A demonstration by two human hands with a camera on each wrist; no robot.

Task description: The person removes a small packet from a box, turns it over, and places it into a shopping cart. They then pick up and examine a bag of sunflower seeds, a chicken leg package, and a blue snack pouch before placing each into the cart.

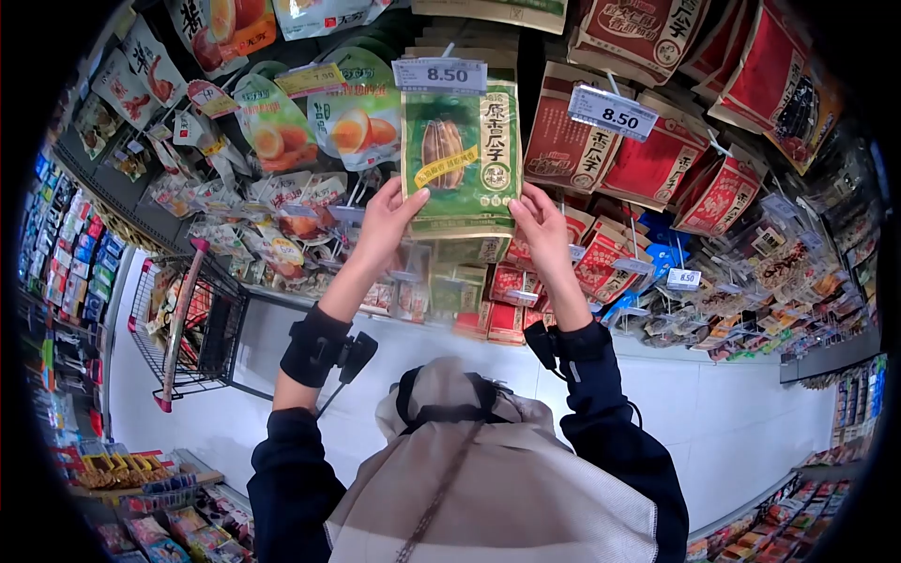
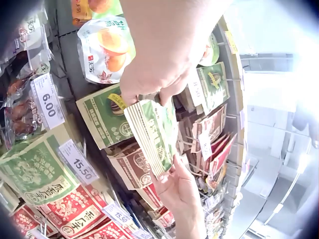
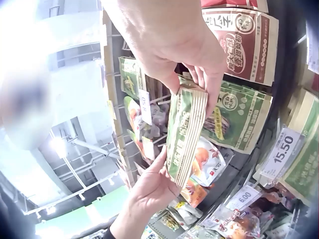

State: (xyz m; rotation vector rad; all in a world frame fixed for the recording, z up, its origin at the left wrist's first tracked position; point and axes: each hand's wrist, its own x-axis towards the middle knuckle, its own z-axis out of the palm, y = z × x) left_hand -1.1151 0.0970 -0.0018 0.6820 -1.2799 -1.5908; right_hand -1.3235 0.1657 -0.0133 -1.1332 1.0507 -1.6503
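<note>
Both hands hold one green and tan packet (image 1: 460,178) with a seed picture and a yellow band, upright in front of the rack in the head view. The left hand (image 1: 389,220) pinches its left edge, thumb on the front. My right hand (image 1: 542,225) pinches the right edge the same way. From the left wrist view, the packet (image 2: 153,134) shows its pleated bottom end between the left hand (image 2: 159,74) and the right hand (image 2: 177,191). In the right wrist view the packet (image 3: 187,134) lies between the right hand (image 3: 184,50) and left hand (image 3: 149,191).
An 8.50 price tag (image 1: 441,76) overlaps the packet's top in view. Red packets (image 1: 652,159) hang to the right, egg snack pouches (image 1: 352,117) to the left. A wire shopping cart (image 1: 192,324) stands at the left on the pale floor (image 1: 657,403).
</note>
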